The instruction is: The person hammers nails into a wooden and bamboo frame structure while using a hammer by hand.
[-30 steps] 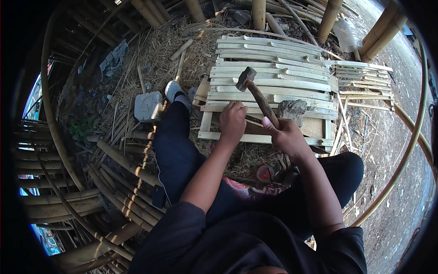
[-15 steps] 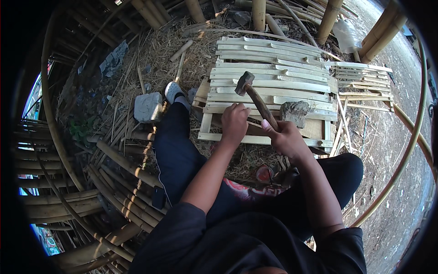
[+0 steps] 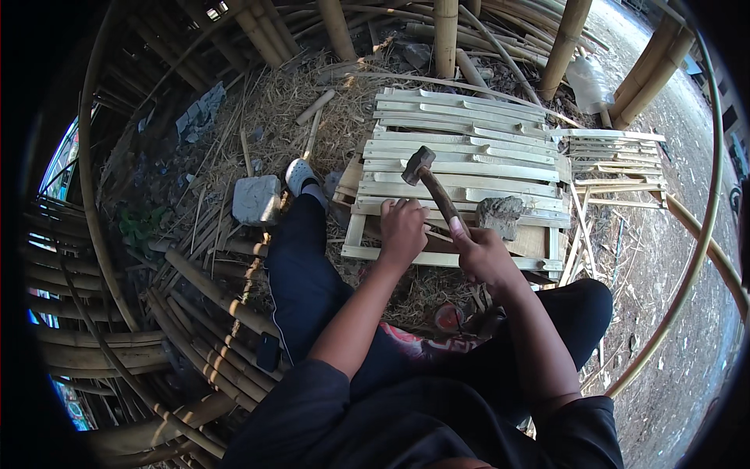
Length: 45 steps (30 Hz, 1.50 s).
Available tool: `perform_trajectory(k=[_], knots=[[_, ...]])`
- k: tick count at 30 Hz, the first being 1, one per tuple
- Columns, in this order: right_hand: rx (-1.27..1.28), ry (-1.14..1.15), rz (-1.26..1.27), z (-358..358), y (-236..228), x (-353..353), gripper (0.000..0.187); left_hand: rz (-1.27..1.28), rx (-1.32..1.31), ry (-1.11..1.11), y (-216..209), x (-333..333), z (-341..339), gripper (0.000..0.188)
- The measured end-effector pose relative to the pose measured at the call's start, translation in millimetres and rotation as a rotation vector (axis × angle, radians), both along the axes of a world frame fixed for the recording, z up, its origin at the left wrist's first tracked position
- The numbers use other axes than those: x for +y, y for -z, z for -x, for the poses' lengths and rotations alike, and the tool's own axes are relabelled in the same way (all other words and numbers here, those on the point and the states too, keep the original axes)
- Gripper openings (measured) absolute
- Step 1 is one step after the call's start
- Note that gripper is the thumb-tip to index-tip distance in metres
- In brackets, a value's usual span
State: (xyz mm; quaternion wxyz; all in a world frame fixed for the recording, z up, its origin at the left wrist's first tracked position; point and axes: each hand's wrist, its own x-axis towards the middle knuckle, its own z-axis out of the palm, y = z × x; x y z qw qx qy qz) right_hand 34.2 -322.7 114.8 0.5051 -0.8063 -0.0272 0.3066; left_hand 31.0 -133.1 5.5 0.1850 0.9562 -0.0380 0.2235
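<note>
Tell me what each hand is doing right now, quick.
Left hand: curled at the slats; whether it is closed on anything cannot be told.
Right hand: closed, holding the hammer by its handle.

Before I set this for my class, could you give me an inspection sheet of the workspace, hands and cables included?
Surface: straw on the ground; a slatted panel lies over it.
Job's things: hammer, head over the panel; rough stone on the panel's near right part.
Clutter: pale block beside the left foot; plastic bottle at far right.
Hands: right hand grips the hammer; left hand curled at the nearer slats, contents too small to tell.
Cables: thin white cord along the left leg.
Surroundings: bamboo poles left and beyond.
</note>
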Motion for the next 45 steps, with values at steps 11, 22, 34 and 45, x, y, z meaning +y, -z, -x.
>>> perform_trajectory(k=[11,22,34,45], knots=[[-0.153,-0.001,-0.469,-7.6,-33.3,-3.6,0.029,0.317,-0.220,-0.304,-71.2,107.3,58.8,0.023],[0.046,0.051,-0.160,-0.7,22.4,24.9,0.053,0.230,0.272,0.078,-58.6,45.2,107.8,0.070],[-0.354,-0.225,0.188,-7.6,21.6,55.8,0.066,-0.449,0.277,-0.087,15.6,7.1,69.5,0.071],[-0.509,-0.336,0.229,-5.2,31.8,62.6,0.063,-0.235,0.308,-0.090,5.4,4.6,65.8,0.078]])
